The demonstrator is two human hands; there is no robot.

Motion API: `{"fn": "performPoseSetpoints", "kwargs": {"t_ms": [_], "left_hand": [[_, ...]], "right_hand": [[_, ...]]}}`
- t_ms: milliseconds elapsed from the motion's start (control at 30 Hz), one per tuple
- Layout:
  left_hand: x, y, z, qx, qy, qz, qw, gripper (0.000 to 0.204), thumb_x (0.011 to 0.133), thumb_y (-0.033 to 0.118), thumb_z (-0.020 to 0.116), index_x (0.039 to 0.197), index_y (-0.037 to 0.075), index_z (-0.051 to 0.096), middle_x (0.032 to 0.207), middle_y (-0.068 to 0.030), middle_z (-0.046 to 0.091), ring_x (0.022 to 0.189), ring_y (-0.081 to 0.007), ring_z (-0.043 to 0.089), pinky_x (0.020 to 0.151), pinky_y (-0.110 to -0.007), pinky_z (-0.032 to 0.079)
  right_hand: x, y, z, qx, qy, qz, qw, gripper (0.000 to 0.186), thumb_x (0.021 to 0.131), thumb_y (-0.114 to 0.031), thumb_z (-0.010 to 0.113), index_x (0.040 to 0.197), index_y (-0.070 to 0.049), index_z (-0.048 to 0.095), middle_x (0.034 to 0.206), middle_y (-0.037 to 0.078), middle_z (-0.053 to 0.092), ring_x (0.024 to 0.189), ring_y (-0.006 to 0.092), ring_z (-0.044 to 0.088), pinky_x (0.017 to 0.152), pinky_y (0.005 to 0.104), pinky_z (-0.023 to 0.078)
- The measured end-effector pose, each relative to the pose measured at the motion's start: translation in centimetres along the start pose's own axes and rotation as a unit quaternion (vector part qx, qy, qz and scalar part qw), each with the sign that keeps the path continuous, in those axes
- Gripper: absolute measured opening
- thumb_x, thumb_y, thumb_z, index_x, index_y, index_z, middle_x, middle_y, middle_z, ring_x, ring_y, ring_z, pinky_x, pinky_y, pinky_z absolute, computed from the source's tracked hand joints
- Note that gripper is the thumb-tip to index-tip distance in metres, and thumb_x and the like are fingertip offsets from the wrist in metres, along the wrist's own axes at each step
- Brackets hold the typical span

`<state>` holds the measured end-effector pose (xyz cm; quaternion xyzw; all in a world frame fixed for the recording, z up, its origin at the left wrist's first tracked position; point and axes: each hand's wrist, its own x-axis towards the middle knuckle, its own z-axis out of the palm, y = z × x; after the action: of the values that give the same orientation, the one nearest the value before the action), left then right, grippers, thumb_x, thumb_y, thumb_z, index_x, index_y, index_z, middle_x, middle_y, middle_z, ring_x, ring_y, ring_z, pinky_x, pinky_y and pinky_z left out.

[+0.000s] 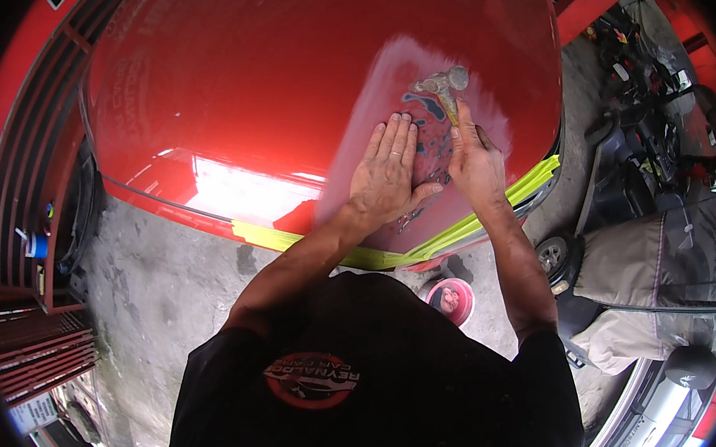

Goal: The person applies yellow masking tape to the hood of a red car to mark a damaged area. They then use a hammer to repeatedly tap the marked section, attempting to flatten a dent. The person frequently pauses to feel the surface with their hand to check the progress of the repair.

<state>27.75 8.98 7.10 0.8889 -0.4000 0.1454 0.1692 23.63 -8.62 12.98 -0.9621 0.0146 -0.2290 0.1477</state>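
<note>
A glossy red car panel [260,79], like a hood, spreads out before me. On its near right part is a sanded, dull patch [352,152] with bare, dark-edged spots. My left hand [386,172] lies flat on this patch, fingers stretched forward and thumb out to the right. Just right of it, my right hand [477,160] is closed around the short handle of a hammer [441,82]. The worn metal head is over the far part of the patch; whether it touches the panel, I cannot tell.
Yellow-green masking tape [493,212] runs along the panel's near edge. On the concrete floor [157,266] by my body stands a pink bucket [460,300] with something inside. Red metal bars [36,345] are at left. A wheel [553,254] and beige cloth [621,264] lie right.
</note>
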Motion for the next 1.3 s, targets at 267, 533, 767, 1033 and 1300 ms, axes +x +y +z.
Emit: {"fn": "performPoseSetpoints", "kwargs": {"t_ms": [267, 533, 767, 1033, 1300], "left_hand": [[0.0, 0.0, 0.2, -0.002, 0.006, 0.001, 1.000, 0.108, 0.094, 0.076, 0.039, 0.154, -0.013, 0.030, 0.162, -0.0283, 0.031, 0.155, -0.0369, 0.022, 0.128, -0.048, 0.012], [-0.1, -0.1, 0.4, 0.003, 0.003, 0.001, 1.000, 0.108, 0.093, 0.076, 0.040, 0.154, -0.013, 0.030, 0.162, -0.0285, 0.030, 0.155, -0.0379, 0.023, 0.127, -0.048, 0.014], [0.0, -0.2, 0.7, 0.007, 0.022, 0.011, 1.000, 0.109, 0.093, 0.077, 0.042, 0.152, -0.015, 0.032, 0.160, -0.0305, 0.032, 0.154, -0.0404, 0.025, 0.126, -0.050, 0.017], [0.0, 0.0, 0.8, -0.005, 0.015, 0.009, 1.000, 0.110, 0.093, 0.077, 0.043, 0.152, -0.015, 0.031, 0.161, -0.0302, 0.031, 0.154, -0.0402, 0.024, 0.127, -0.050, 0.017], [0.1, -0.1, 0.8, -0.003, 0.020, 0.013, 1.000, 0.110, 0.093, 0.077, 0.044, 0.152, -0.015, 0.031, 0.161, -0.0302, 0.031, 0.154, -0.0402, 0.024, 0.126, -0.050, 0.017]], "right_hand": [[-0.3, 0.6, 0.6, -0.009, 0.022, -0.009, 1.000, 0.054, 0.101, -0.013, 0.057, 0.153, -0.015, 0.043, 0.098, 0.024, 0.070, 0.081, 0.0455, 0.070, 0.065, 0.0532, 0.058], [0.1, 0.3, 0.6, 0.016, 0.055, -0.011, 0.998, 0.052, 0.101, -0.016, 0.057, 0.152, -0.015, 0.044, 0.095, 0.023, 0.070, 0.074, 0.0443, 0.070, 0.060, 0.0528, 0.058], [0.0, 0.6, 0.6, 0.014, 0.061, -0.013, 0.998, 0.052, 0.101, -0.014, 0.057, 0.151, -0.014, 0.045, 0.092, 0.023, 0.070, 0.073, 0.0446, 0.070, 0.060, 0.0532, 0.058], [-0.4, 0.6, -0.5, 0.034, 0.093, 0.031, 0.995, 0.048, 0.100, -0.009, 0.058, 0.147, -0.009, 0.051, 0.098, 0.027, 0.070, 0.085, 0.0465, 0.070, 0.068, 0.0507, 0.057], [-1.0, 1.5, 0.2, -0.004, 0.072, -0.002, 0.997, 0.052, 0.100, -0.013, 0.057, 0.151, -0.014, 0.045, 0.091, 0.023, 0.070, 0.073, 0.0448, 0.070, 0.060, 0.0536, 0.057]]}}
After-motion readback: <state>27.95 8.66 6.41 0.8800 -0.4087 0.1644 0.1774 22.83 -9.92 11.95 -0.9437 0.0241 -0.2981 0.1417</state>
